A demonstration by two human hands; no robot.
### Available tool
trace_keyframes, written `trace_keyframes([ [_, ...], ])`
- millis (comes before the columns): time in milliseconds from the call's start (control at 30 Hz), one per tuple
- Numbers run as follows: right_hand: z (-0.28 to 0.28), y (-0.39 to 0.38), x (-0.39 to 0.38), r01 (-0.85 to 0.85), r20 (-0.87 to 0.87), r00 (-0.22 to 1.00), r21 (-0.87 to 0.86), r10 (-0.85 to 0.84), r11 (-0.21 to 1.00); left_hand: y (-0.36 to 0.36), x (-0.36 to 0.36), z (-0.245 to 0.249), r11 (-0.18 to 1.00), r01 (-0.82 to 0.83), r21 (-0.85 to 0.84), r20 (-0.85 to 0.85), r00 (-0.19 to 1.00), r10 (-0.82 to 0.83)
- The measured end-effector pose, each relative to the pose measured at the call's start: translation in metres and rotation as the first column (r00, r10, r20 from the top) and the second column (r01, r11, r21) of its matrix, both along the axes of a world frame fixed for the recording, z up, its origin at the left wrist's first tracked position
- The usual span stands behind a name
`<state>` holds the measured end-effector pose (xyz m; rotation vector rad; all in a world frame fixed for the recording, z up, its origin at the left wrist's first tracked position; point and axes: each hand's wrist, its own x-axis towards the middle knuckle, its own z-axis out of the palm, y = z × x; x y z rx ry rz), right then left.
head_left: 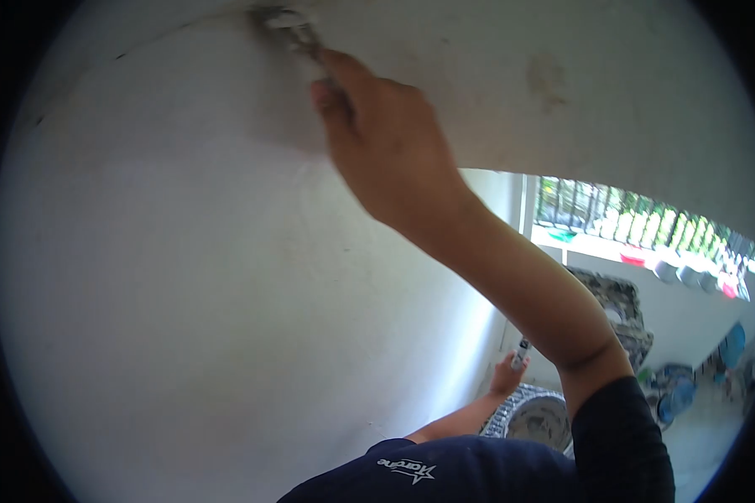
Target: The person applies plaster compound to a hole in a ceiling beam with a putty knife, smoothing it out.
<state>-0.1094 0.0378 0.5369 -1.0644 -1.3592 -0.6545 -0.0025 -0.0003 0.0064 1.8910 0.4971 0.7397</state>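
Right hand (377, 159) is raised high against the white wall (184, 293), fingers clamped tight around a thin metal tool (300, 35). The tool tip sits on a grey scuffed patch (268, 15) near the top edge of the view. It's blurred there, so I can't tell what kind of tool it is. The arm runs down to the lower right and ends in a dark sleeve (621, 444). A brownish stain (547, 80) marks the wall to the right of the hand, well apart from the patch.

Left hand (507, 379) is low, far from the right one and just above the dark shirt (461, 474). I take it for the person's own left, though the angle is odd. It's closed on a small pen-like stick (522, 352) that points upward, and it touches nothing else that I can see.

Just under that hand there's a round patterned object (537, 415). Behind it is a window with bars (629, 214) and coloured tubs along the sill (637, 258).
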Motion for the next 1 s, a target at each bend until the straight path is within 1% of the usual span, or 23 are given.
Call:
trace_keyframes([
  [67,0.000,0.004,0.004,0.047,0.053,0.997,-0.004,-0.047,0.999,0.004,0.004,-0.010,0.999,-0.010,0.041,0.036,0.999,0.008],
  [100,0.000,0.005,0.003,0.081,0.069,0.995,-0.038,-0.078,0.996,0.000,0.001,-0.009,0.994,-0.041,0.103,0.095,0.995,0.031],
  [167,-0.003,0.004,0.005,0.154,0.100,0.985,-0.104,-0.143,0.983,0.003,0.001,-0.006,0.999,-0.003,0.045,0.068,0.998,0.000],
  [200,-0.005,0.013,0.008,0.173,0.130,0.978,-0.090,-0.161,0.981,0.004,0.000,-0.002,1.000,0.013,0.018,0.057,0.998,-0.014],
  [267,-0.009,0.035,0.012,0.200,0.201,0.962,-0.067,-0.184,0.977,0.001,0.005,-0.007,0.999,0.026,0.038,0.079,0.996,-0.029],
  [367,-0.012,0.042,0.005,0.156,0.169,0.973,0.028,-0.158,0.987,0.003,0.003,-0.006,0.999,0.017,0.041,0.075,0.997,-0.020],
  [467,-0.006,0.037,0.000,0.073,0.119,0.990,0.008,-0.074,0.997,0.002,0.001,-0.001,1.000,0.016,0.024,0.064,0.998,-0.018],
  [533,0.001,0.026,-0.002,0.065,0.131,0.990,-0.058,-0.057,0.996,0.002,0.000,-0.002,0.999,0.019,0.037,0.088,0.996,-0.022],
  [567,0.002,0.021,-0.002,0.061,0.138,0.989,-0.090,-0.048,0.994,0.001,0.001,-0.002,0.999,0.036,0.011,0.097,0.995,-0.037],
  [600,0.000,0.019,0.000,0.088,0.175,0.982,-0.078,-0.073,0.993,0.003,0.005,-0.010,0.999,0.040,0.002,0.093,0.995,-0.040],
  [667,-0.011,0.016,0.003,0.141,0.245,0.962,-0.075,-0.119,0.987,0.004,0.002,-0.002,0.999,0.044,0.010,0.033,0.998,-0.044],
  [767,-0.037,0.008,0.014,0.152,0.307,0.945,-0.110,-0.112,0.982,0.003,-0.003,0.007,0.998,0.063,-0.027,0.012,0.998,-0.063],
  [867,-0.044,-0.013,0.019,0.078,0.250,0.968,-0.214,-0.023,0.974,0.004,-0.001,0.006,0.998,0.056,-0.007,-0.004,0.998,-0.056],
  [967,-0.037,-0.031,0.022,-0.066,0.108,0.990,-0.172,0.085,0.983,0.002,-0.004,0.009,0.998,0.063,-0.031,0.035,0.997,-0.062],
  [1000,-0.031,-0.032,0.022,-0.034,0.114,0.992,-0.115,0.048,0.993,0.001,-0.002,0.009,0.998,0.062,-0.030,0.021,0.998,-0.061],
])
